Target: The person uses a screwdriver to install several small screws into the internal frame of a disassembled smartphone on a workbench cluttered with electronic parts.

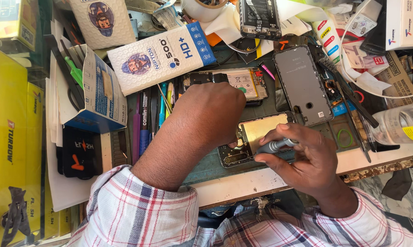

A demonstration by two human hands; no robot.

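The left hand [213, 112] covers the left end of the opened phone body with the gold metal shield [257, 137]; what its fingertips press is not visible. The right hand [302, 160] wraps the grey metal screwdriver [275, 146], hiding its tip and its lower handle. The clear plastic bottle [399, 123] is cut off by the right edge. The roll of white tape [204, 8] is cut off by the top edge. The small parts on the second opened phone with the battery [243, 82] are too small to tell.
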